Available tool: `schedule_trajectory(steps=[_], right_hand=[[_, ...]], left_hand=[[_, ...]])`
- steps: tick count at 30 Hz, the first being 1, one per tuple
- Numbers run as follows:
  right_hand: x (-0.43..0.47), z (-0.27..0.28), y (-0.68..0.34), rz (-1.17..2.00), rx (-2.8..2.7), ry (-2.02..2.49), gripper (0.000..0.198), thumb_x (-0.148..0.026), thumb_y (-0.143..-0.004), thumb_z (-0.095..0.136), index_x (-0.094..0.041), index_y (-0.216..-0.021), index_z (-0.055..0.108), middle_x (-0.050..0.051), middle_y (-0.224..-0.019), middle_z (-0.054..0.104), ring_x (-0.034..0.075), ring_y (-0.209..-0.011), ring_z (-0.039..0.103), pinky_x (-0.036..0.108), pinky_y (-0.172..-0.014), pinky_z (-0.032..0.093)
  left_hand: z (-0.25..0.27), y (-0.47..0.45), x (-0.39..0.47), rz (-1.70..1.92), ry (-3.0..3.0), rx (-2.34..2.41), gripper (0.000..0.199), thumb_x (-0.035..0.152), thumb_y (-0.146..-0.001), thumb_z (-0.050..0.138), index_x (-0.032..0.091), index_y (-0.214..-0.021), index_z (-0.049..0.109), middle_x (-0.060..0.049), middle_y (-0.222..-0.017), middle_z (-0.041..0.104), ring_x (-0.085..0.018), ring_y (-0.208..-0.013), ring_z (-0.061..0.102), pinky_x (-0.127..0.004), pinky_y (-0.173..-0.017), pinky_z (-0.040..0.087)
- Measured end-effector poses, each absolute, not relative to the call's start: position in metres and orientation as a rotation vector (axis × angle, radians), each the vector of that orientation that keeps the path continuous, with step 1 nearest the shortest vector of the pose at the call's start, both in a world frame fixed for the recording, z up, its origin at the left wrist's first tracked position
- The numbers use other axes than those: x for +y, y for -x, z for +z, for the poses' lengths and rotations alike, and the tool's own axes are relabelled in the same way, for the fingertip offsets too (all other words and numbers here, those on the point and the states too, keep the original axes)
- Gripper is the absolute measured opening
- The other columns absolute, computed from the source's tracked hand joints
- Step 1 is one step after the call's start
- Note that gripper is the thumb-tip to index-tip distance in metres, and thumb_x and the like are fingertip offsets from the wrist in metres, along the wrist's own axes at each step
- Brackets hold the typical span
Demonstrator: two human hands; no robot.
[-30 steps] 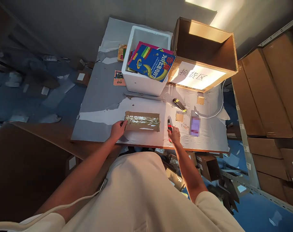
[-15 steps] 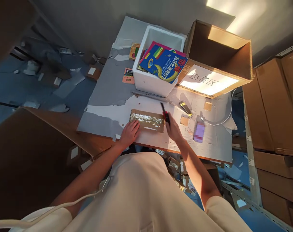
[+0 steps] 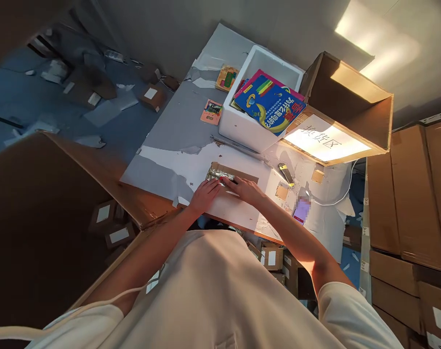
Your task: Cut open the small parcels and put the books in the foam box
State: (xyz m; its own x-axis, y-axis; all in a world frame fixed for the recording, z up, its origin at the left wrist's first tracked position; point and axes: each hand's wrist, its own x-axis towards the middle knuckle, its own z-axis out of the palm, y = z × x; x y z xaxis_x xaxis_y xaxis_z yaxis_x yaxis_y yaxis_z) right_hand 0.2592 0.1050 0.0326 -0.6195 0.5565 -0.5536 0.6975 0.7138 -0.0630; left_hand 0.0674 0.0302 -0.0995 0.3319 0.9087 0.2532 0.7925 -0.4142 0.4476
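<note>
A small brown cardboard package (image 3: 242, 172) with shiny clear tape lies flat near the table's front edge. My left hand (image 3: 205, 195) rests on its front left part, fingers stretched out over the tape. My right hand (image 3: 247, 190) lies across the package from the right, closed on a black and red utility knife (image 3: 221, 179). Mostly the red part of the knife shows; its blade is hidden. The fingertips of both hands are close together. To the right lies a second, yellow and black cutter (image 3: 286, 174).
Behind the package stands a white foam box (image 3: 247, 131) holding several books (image 3: 273, 104). An open cardboard box (image 3: 354, 97) with a handwritten sheet is beside it. A phone (image 3: 302, 210) and a white cable (image 3: 329, 202) lie at right. Stacked cartons (image 3: 417, 194) line the right side.
My right hand has moved left with the utility knife, from beside the package's right end onto its top. My left hand stays on the package. The view has shifted slightly.
</note>
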Motion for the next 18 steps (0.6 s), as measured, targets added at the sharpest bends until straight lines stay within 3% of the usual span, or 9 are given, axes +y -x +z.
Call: schedule_trajectory(steps=[3,9,13,18], right_hand=[[0.107,0.047,-0.244,-0.352,2.393,-0.920,0.056,-0.035,-0.099,0.031,-0.032,-0.153,0.013,0.015,-0.127,0.054,0.028,-0.101,0.062,0.035,-0.075,0.049],[0.115,0.067,-0.219,-0.276,2.373,-0.904,0.050,-0.021,-0.098,0.027,-0.026,-0.148,0.031,0.017,-0.121,0.058,0.027,-0.097,0.065,0.036,-0.072,0.051],[0.116,0.054,-0.236,-0.287,2.368,-0.869,0.058,-0.021,-0.096,0.035,-0.031,-0.151,0.020,0.016,-0.125,0.057,0.025,-0.095,0.066,0.034,-0.070,0.051],[0.106,0.040,-0.286,-0.230,2.247,-0.927,0.070,-0.023,-0.088,0.054,-0.030,-0.151,0.024,0.016,-0.119,0.061,0.028,-0.092,0.066,0.034,-0.068,0.050]], left_hand=[[-0.100,-0.068,0.032,0.695,-2.319,1.516,0.037,0.026,-0.096,0.036,0.021,-0.125,0.059,-0.010,-0.129,0.062,-0.023,-0.128,0.051,-0.048,-0.105,0.042],[-0.099,-0.065,0.030,0.695,-2.325,1.544,0.038,0.028,-0.097,0.036,0.019,-0.125,0.060,-0.013,-0.127,0.063,-0.025,-0.128,0.051,-0.049,-0.105,0.041],[-0.101,-0.064,0.030,0.716,-2.369,1.509,0.037,0.027,-0.096,0.038,0.019,-0.126,0.059,-0.012,-0.129,0.062,-0.024,-0.127,0.052,-0.046,-0.104,0.042],[-0.104,-0.064,0.031,0.733,-2.395,1.506,0.037,0.029,-0.096,0.038,0.023,-0.125,0.060,-0.010,-0.126,0.064,-0.023,-0.125,0.054,-0.045,-0.104,0.042]])
